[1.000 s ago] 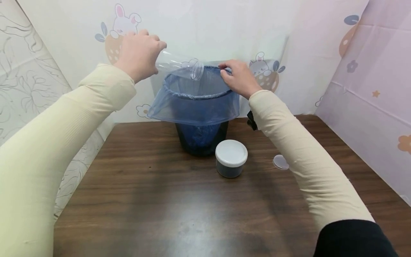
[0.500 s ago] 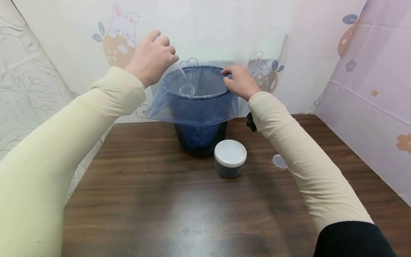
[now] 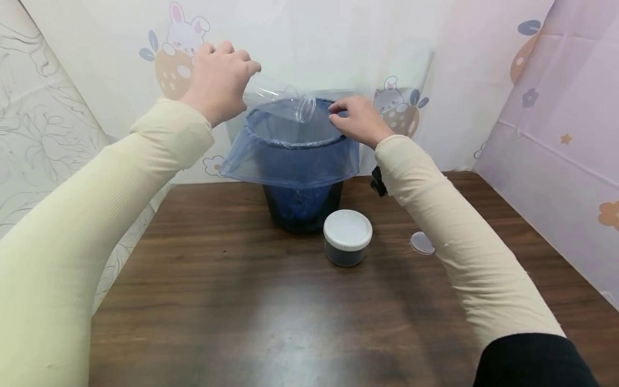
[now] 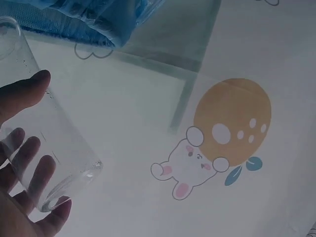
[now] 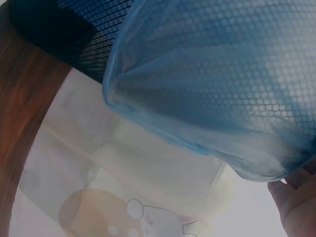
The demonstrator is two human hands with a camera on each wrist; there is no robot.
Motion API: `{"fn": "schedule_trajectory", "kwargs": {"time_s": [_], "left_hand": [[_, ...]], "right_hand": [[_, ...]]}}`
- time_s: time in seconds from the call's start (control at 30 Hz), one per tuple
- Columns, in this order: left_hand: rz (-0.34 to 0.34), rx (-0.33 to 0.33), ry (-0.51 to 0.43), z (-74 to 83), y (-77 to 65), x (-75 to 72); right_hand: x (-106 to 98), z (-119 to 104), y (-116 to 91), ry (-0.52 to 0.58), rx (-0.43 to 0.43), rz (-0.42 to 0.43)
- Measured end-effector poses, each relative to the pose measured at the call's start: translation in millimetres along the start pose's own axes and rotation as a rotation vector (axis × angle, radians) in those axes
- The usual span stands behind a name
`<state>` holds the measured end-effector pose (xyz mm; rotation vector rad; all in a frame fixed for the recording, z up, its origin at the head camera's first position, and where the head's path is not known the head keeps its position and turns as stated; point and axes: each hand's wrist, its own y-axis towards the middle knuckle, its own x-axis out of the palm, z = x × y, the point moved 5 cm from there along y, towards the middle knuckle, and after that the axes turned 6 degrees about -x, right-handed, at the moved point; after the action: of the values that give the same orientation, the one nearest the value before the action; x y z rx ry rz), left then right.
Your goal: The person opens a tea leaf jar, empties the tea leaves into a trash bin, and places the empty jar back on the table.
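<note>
My left hand [image 3: 220, 80] grips a clear plastic bottle [image 3: 278, 99] around its base end. The bottle lies tilted over the bin, its uncapped threaded mouth lower and facing right. In the left wrist view, thumb and fingers wrap the bottle [image 4: 59, 133], and small droplets show on its wall. A dark mesh trash bin [image 3: 303, 207] wears a blue bag [image 3: 300, 166] folded over its rim. At the rim's right side, my right hand [image 3: 360, 119] pinches the bagged edge. The right wrist view shows fingertips [image 5: 279, 190] at that edge; part of the grip is hidden.
A grey tub with a white lid [image 3: 347, 231] stands on the wooden table [image 3: 217, 301] just in front of the bin. To its right lies a small clear cap [image 3: 422, 243], beside the right forearm. Printed cloth [image 3: 309, 43] hangs close behind the bin.
The bottle was tipped steeply, mouth down into the bin, half a second ago. My left hand has turned it back up to a shallow tilt. The right hand stays at the rim.
</note>
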<state>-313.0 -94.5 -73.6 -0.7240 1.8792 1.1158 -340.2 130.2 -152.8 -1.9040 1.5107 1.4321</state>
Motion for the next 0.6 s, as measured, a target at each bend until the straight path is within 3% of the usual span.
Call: {"fn": "schedule_trajectory", "kwargs": {"time_s": [0.27,0.6], "left_hand": [[-0.022,-0.116,-0.111,-5.5,-1.9,0.8],[-0.004,-0.19,-0.238,-3.7,-4.6,5.0]], "right_hand": [[7,-5,4,0.153,0.018,-0.049],[4,-18,10,0.454,-0.024,0.058]]}}
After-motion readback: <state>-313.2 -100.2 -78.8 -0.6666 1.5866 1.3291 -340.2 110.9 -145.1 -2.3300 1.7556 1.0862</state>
